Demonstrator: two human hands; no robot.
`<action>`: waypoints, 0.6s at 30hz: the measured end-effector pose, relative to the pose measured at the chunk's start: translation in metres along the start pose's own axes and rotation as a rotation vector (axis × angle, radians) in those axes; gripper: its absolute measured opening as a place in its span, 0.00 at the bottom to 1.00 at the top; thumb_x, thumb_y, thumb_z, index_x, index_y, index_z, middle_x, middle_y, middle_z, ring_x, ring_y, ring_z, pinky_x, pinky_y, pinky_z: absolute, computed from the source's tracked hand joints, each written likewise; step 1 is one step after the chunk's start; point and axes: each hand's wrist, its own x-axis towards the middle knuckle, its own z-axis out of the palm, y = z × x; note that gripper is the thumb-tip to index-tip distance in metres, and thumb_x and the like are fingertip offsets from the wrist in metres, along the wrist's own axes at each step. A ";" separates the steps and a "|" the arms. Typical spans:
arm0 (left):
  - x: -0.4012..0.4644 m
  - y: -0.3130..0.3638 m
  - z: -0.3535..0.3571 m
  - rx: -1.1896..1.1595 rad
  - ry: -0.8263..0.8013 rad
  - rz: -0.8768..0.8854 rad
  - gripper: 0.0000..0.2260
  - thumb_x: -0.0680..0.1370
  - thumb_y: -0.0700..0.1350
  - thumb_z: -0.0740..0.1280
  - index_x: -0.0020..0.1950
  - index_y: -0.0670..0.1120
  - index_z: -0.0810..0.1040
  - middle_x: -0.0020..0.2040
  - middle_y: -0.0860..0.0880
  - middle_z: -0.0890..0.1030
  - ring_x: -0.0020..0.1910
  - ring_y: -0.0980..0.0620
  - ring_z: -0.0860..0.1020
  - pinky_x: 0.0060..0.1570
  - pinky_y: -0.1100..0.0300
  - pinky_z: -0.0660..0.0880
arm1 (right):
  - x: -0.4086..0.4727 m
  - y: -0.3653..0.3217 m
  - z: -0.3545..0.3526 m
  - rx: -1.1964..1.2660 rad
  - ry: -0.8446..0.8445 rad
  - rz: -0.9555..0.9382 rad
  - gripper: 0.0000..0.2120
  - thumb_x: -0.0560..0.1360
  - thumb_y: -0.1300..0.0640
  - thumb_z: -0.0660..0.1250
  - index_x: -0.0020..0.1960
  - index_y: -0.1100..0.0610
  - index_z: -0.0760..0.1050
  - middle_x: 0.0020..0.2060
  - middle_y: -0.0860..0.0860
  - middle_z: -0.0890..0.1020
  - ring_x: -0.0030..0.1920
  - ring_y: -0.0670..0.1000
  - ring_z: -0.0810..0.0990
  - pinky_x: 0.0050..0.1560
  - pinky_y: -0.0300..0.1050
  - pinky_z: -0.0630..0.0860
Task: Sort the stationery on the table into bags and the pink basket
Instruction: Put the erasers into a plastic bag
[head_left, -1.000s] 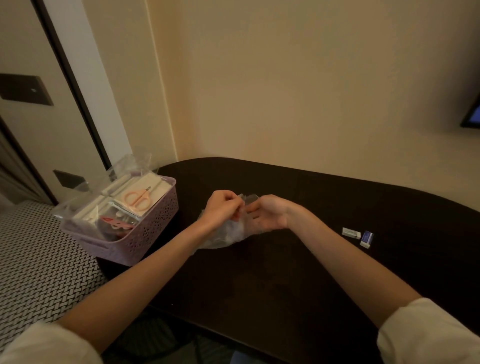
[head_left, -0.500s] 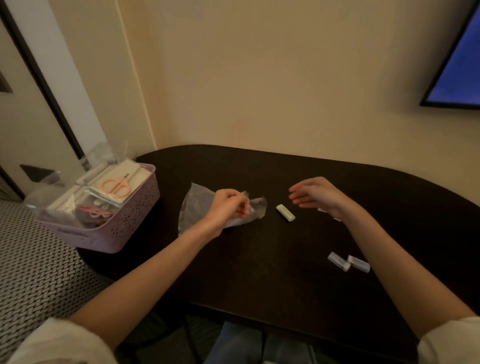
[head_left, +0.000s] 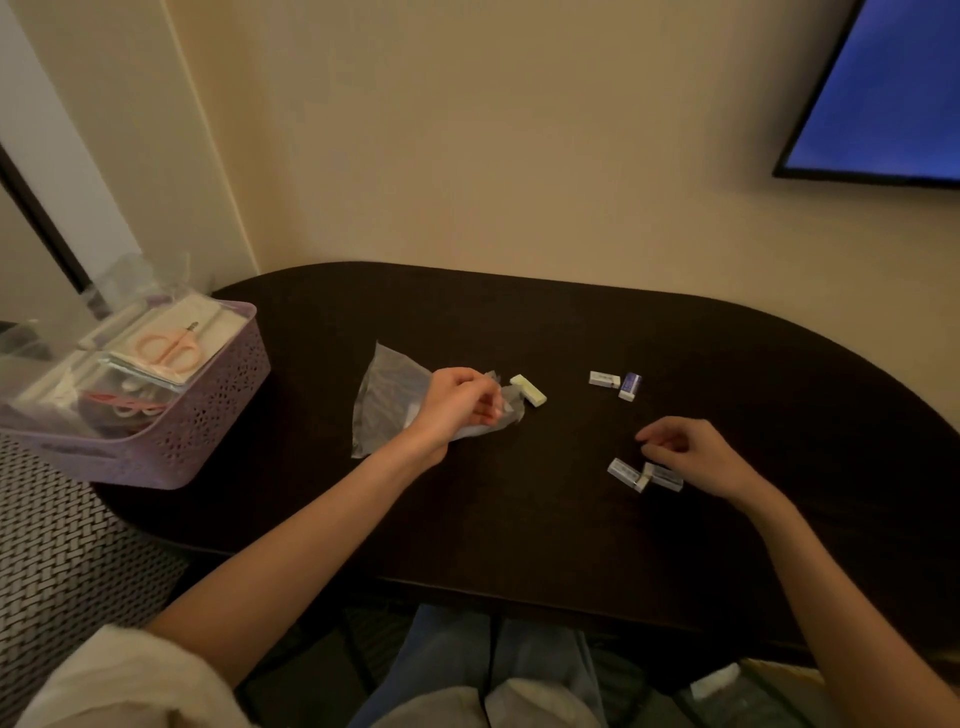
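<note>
Your left hand (head_left: 457, 410) pinches the mouth end of a clear crumpled plastic bag (head_left: 387, 405) that lies flat on the dark brown rounded tabletop (head_left: 519, 519), fingers curled onto the film. Bag body spreads out to the left of that hand; I can't tell what is inside it. A pale yellow-green block eraser (head_left: 529, 390) lies on the tabletop just beside the bag's mouth, right of your left fingertips, not touched. Your right hand (head_left: 691, 454) hovers low over the right half of the tabletop, fingers loosely curled, holding nothing I can see. Directly under and left of its fingers sit two white sleeved erasers (head_left: 644, 475), touching each other end to end at an angle; can't tell if your fingertips make contact with them. Further back, well apart from both hands, a white sleeved eraser (head_left: 604, 379) lies next to a blue-and-white sleeved eraser (head_left: 630, 387), the two nearly touching. The pink perforated plastic basket (head_left: 208, 415) sits at the left end of the tabletop, overhanging its edge. It's filled with clear bagged items, with pink-handled scissors (head_left: 169, 349) on top of a white pack. A blue-lit wall screen (head_left: 883, 88) hangs top right.
</note>
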 end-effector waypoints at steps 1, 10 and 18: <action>-0.001 -0.001 0.002 -0.002 -0.008 -0.002 0.04 0.76 0.36 0.65 0.46 0.37 0.79 0.41 0.43 0.80 0.41 0.50 0.79 0.47 0.57 0.78 | -0.005 0.003 -0.001 0.010 -0.042 0.011 0.10 0.76 0.63 0.66 0.54 0.51 0.75 0.52 0.49 0.76 0.52 0.45 0.76 0.47 0.37 0.73; -0.003 0.000 0.000 0.005 -0.005 0.005 0.04 0.76 0.36 0.66 0.46 0.37 0.79 0.41 0.43 0.79 0.41 0.50 0.79 0.47 0.57 0.78 | -0.002 0.002 0.007 -0.119 -0.004 0.003 0.17 0.75 0.68 0.64 0.61 0.54 0.73 0.57 0.50 0.75 0.56 0.47 0.75 0.52 0.40 0.74; -0.001 -0.001 -0.005 0.005 0.002 0.016 0.05 0.77 0.38 0.66 0.48 0.36 0.80 0.41 0.43 0.80 0.42 0.49 0.79 0.49 0.55 0.78 | -0.007 -0.021 0.025 -0.258 -0.075 -0.035 0.17 0.76 0.65 0.66 0.62 0.53 0.73 0.60 0.51 0.70 0.59 0.48 0.72 0.52 0.37 0.73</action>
